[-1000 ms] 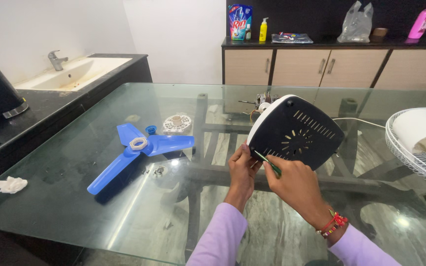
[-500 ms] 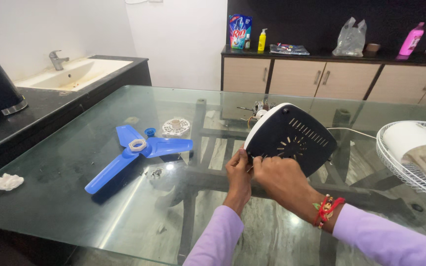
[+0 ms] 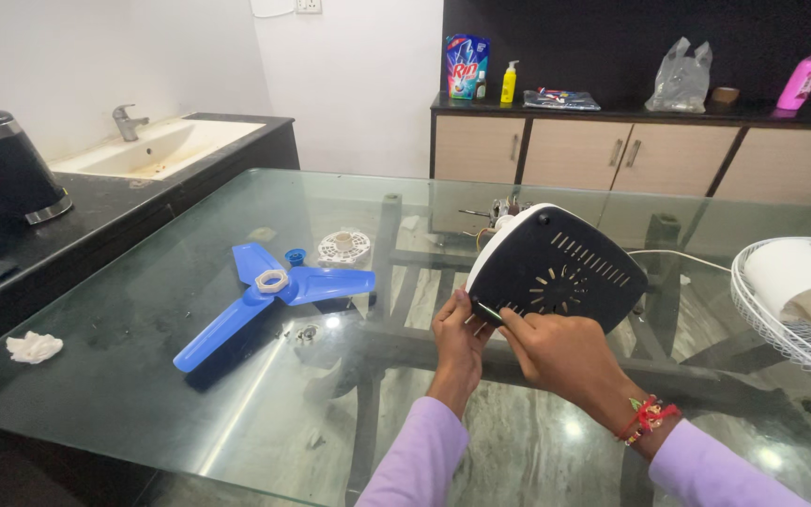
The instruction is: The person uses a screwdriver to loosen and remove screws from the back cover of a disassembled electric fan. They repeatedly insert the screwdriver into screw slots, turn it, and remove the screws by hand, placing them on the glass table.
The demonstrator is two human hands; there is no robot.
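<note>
Both hands have closed in on the fan motor housing's lower edge since a moment ago, and the view has tilted down slightly.

Judging by the pose, the step in hand is working a fastener at the back cover of the fan motor housing (image 3: 556,272), which is held tilted above the far middle of the glass bench (image 3: 143,376). The left hand (image 3: 457,333) has its grip closed on the housing's lower rim, steadying it. The right hand (image 3: 556,352) pinches a thin green-tipped tool (image 3: 488,313), likely a screwdriver, against the cover. The next move calls for keeping the tip seated while the housing stays steady. The blue fan blade (image 3: 269,296) lies near the bench's left side; the white fan guard (image 3: 795,310) sits at its right edge.
</note>
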